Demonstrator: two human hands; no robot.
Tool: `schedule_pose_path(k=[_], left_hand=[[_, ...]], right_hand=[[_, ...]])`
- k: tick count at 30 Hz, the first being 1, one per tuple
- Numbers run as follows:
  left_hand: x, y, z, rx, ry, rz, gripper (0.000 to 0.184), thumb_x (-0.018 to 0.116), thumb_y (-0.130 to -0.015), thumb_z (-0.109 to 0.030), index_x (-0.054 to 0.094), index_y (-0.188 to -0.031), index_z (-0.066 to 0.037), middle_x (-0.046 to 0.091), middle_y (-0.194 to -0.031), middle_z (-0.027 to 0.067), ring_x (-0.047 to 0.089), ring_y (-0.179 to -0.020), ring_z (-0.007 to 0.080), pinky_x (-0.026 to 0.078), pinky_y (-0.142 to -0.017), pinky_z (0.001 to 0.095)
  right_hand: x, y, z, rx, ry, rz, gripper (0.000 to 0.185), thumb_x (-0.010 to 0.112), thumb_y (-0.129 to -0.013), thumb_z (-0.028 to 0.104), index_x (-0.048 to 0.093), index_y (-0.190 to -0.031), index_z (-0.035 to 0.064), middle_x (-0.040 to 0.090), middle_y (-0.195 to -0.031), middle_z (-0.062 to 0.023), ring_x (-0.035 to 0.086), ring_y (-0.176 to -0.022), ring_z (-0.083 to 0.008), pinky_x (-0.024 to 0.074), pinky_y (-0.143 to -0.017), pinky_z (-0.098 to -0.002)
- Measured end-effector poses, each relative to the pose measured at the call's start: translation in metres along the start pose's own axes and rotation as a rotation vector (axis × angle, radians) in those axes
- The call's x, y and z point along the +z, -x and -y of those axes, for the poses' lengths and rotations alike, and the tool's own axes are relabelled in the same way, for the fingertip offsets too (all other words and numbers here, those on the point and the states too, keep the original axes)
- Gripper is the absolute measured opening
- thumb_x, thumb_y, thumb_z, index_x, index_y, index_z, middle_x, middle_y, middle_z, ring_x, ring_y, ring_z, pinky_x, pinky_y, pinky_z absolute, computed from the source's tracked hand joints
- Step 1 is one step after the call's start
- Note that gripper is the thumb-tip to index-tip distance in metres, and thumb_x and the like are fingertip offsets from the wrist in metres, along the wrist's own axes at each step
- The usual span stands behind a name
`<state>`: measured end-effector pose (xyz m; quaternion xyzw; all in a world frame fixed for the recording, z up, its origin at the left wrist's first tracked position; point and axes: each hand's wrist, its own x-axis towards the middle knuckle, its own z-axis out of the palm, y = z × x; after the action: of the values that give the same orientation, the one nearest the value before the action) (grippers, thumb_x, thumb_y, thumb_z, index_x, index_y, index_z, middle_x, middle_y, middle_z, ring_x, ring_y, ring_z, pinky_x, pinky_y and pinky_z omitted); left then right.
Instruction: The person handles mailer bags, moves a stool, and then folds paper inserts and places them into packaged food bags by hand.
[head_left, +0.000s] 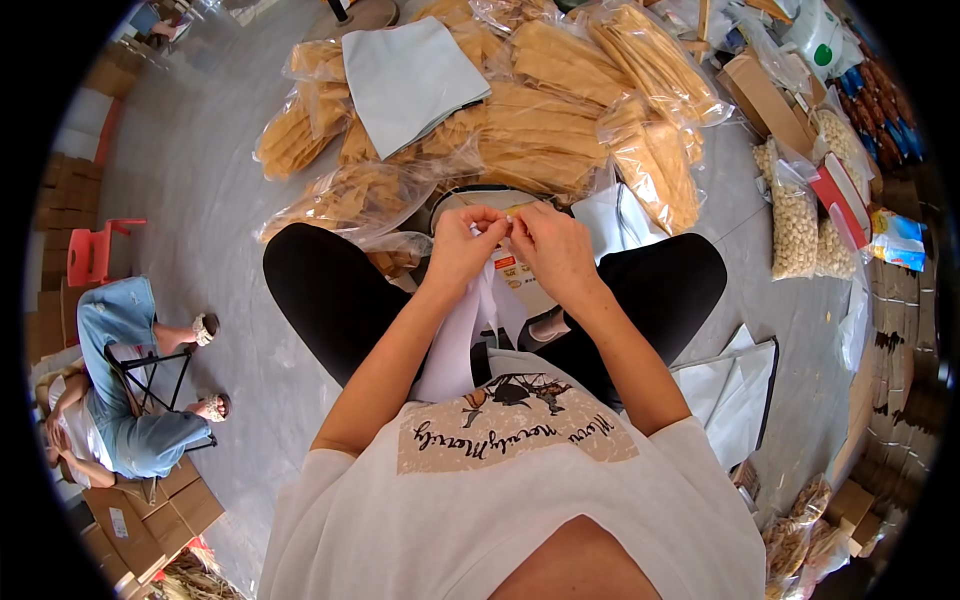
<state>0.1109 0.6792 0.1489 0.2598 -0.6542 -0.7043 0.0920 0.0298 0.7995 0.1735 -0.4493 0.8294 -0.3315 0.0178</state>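
Note:
My left hand and my right hand meet above my lap, fingertips pinched together. What lies between the fingertips is too small to make out. White cloth hangs below my left hand, down between my legs. Beneath the hands is a pale printed bag with a red label, partly hidden by my right hand and wrist. Beyond the hands, clear plastic bags of long tan strips lie heaped on the floor, with a grey-white folded sheet on top.
A seated person is at the left, near a red stool and cardboard boxes. To the right are bags of pale round pieces, an open carton and folded white sheets on the floor.

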Motion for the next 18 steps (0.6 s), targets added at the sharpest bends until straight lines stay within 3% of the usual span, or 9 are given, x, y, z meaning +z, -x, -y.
schedule_pose_path(k=[7,9,10,12,13,14,16,17,18], left_hand=[[-0.009,0.002,0.004,-0.018,0.090,0.086,0.008,0.060,-0.076,-0.007,0.060,-0.078,0.001,0.056,-0.066,0.0012,0.052,-0.062,0.0067,0.049,-0.054,0.0226],[-0.012,0.002,0.004,-0.020,0.169,0.144,0.007,0.058,-0.077,-0.007,0.059,-0.078,0.000,0.056,-0.064,0.0032,0.052,-0.062,0.0075,0.050,-0.057,0.0247],[-0.014,0.005,0.002,-0.018,0.169,0.149,0.007,0.058,-0.077,-0.007,0.059,-0.078,0.000,0.056,-0.064,0.0032,0.052,-0.062,0.0075,0.050,-0.057,0.0247],[-0.021,0.010,-0.007,-0.062,0.371,0.192,0.009,0.056,-0.075,-0.008,0.060,-0.076,0.000,0.065,-0.072,0.0071,0.042,-0.052,0.0025,0.034,-0.049,0.0173],[-0.025,0.015,-0.017,-0.048,0.487,0.230,0.009,0.055,-0.077,-0.009,0.059,-0.078,-0.001,0.065,-0.074,0.0087,0.040,-0.047,0.0026,0.034,-0.045,0.0181],[-0.030,0.013,-0.018,-0.049,0.487,0.235,0.009,0.055,-0.077,-0.009,0.059,-0.078,-0.001,0.065,-0.074,0.0087,0.040,-0.047,0.0026,0.034,-0.045,0.0181],[-0.035,0.008,-0.022,0.030,0.480,0.258,0.006,0.056,-0.079,-0.008,0.054,-0.079,-0.003,0.061,-0.067,0.0094,0.038,-0.040,0.0051,0.038,-0.046,0.0197],[-0.034,0.007,-0.025,0.018,0.426,0.223,0.005,0.055,-0.079,-0.008,0.055,-0.079,-0.003,0.061,-0.065,0.0066,0.039,-0.042,0.0037,0.031,-0.043,0.0186],[-0.032,0.007,-0.029,0.021,0.426,0.226,0.005,0.055,-0.079,-0.008,0.055,-0.079,-0.003,0.061,-0.065,0.0066,0.039,-0.042,0.0037,0.031,-0.043,0.0186]], right_hand=[[0.001,-0.004,-0.008,0.189,-0.210,0.080,0.016,0.058,-0.073,0.017,0.062,-0.070,0.0019,0.061,-0.064,-0.0115,0.058,-0.054,-0.0255,0.0454,-0.051,-0.0335],[0.012,-0.003,-0.027,0.367,-0.597,0.180,0.012,0.057,-0.075,0.009,0.060,-0.072,-0.0020,0.060,-0.061,-0.0049,0.055,-0.049,-0.0137,0.0444,-0.051,-0.0258],[0.018,-0.003,-0.040,0.368,-0.595,0.175,0.012,0.057,-0.075,0.009,0.060,-0.072,-0.0020,0.060,-0.061,-0.0049,0.055,-0.049,-0.0137,0.0444,-0.051,-0.0258],[0.021,-0.009,-0.064,0.502,-0.802,0.207,0.016,0.062,-0.071,0.015,0.064,-0.075,0.0001,0.059,-0.058,-0.0102,0.056,-0.047,-0.0133,0.0438,-0.048,-0.0244],[0.019,-0.013,-0.073,0.573,-0.639,0.189,0.015,0.060,-0.072,0.013,0.063,-0.074,-0.0014,0.060,-0.062,-0.0124,0.058,-0.051,-0.0207,0.0470,-0.052,-0.0301],[0.019,-0.011,-0.079,0.575,-0.637,0.185,0.015,0.060,-0.072,0.013,0.063,-0.074,-0.0014,0.060,-0.062,-0.0124,0.058,-0.051,-0.0207,0.0470,-0.052,-0.0301],[0.007,-0.014,-0.069,0.524,0.094,-0.020,0.013,0.060,-0.072,0.012,0.061,-0.070,-0.0018,0.060,-0.064,-0.0131,0.059,-0.059,-0.0297,0.0483,-0.060,-0.0380],[0.006,-0.015,-0.064,0.472,0.181,-0.026,0.014,0.058,-0.074,0.014,0.061,-0.078,0.0001,0.061,-0.075,-0.0141,0.058,-0.072,-0.0347,0.0467,-0.068,-0.0428],[0.003,-0.018,-0.053,0.472,0.182,-0.030,0.014,0.058,-0.074,0.014,0.061,-0.078,0.0001,0.061,-0.075,-0.0141,0.058,-0.072,-0.0347,0.0467,-0.068,-0.0428]])
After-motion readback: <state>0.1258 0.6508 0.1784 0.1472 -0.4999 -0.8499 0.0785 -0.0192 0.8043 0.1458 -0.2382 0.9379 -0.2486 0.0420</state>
